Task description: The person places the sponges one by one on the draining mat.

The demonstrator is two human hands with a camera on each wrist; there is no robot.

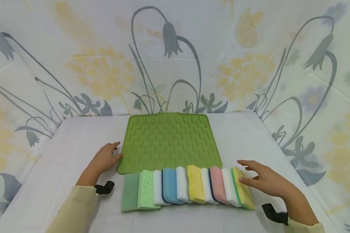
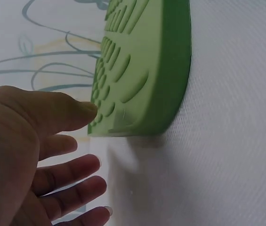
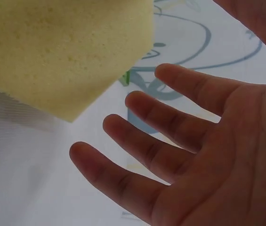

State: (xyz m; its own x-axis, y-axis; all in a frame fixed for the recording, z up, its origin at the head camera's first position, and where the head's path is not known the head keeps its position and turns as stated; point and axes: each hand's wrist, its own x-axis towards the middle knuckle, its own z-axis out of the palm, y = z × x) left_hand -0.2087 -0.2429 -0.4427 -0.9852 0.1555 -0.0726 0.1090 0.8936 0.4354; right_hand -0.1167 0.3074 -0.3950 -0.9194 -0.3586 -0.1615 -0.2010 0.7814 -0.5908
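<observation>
My left hand (image 1: 106,157) is at the left edge of a green ridged mat (image 1: 170,142), fingers loosely extended and holding nothing. In the left wrist view its thumb overlaps the mat's corner (image 2: 137,108); I cannot tell if they touch. In front of the mat, several sponges lean in an overlapping row: green, speckled light green (image 1: 148,189), white, blue (image 1: 172,186), yellow (image 1: 196,184) and pink (image 1: 218,184). At the right end stands a yellow sponge with a green layer (image 1: 245,194). My right hand (image 1: 269,178) is spread beside it; thumb contact is unclear.
A white cloth (image 1: 163,221) covers the table. Flower-printed fabric (image 1: 175,71) rises behind and at both sides. The mat's far edge lies close to the back fabric. Black wrist mounts (image 1: 275,215) stick out near both hands.
</observation>
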